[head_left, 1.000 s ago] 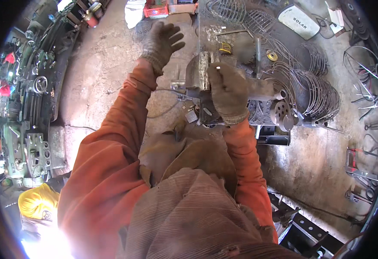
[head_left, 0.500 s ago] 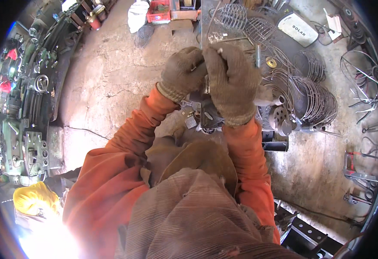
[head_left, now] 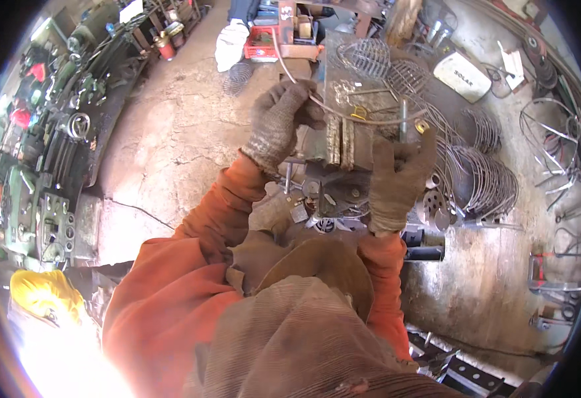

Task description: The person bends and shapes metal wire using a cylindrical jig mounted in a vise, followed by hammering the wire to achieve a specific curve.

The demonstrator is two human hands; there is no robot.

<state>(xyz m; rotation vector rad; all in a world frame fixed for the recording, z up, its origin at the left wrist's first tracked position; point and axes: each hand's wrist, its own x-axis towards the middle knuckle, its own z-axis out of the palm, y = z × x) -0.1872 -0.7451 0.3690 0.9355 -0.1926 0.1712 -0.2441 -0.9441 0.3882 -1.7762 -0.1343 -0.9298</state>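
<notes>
A thin curved metal rod (head_left: pixel 370 122) arcs in front of me, above the bench. My left hand (head_left: pixel 277 123), in a worn brown glove, is closed round it. One end rises past my fingers, and the other sweeps right across the bench. Just below the rod stands a bench vise (head_left: pixel 363 147) with rough, light-edged jaws. The rod passes over the vise's far side; whether it touches is unclear. To the right of the vise, my gloved right hand (head_left: pixel 396 182) has its thumb and fingers apart and holds nothing.
The metal bench (head_left: pixel 340 83) carries wire cages (head_left: pixel 365 60), a yellow ring-shaped piece (head_left: pixel 422 126) and loose rods. Coils of bent rod (head_left: pixel 493 176) lie to its right, near a white panel (head_left: pixel 461 76). Green machinery (head_left: pixel 22 199) lines the left; a red crate (head_left: pixel 262 41) sits at the back.
My hands were close together above the vise; they have moved apart. The right has drawn back down and right with fingers spread. The curved rod now shows plainly in my left hand.
</notes>
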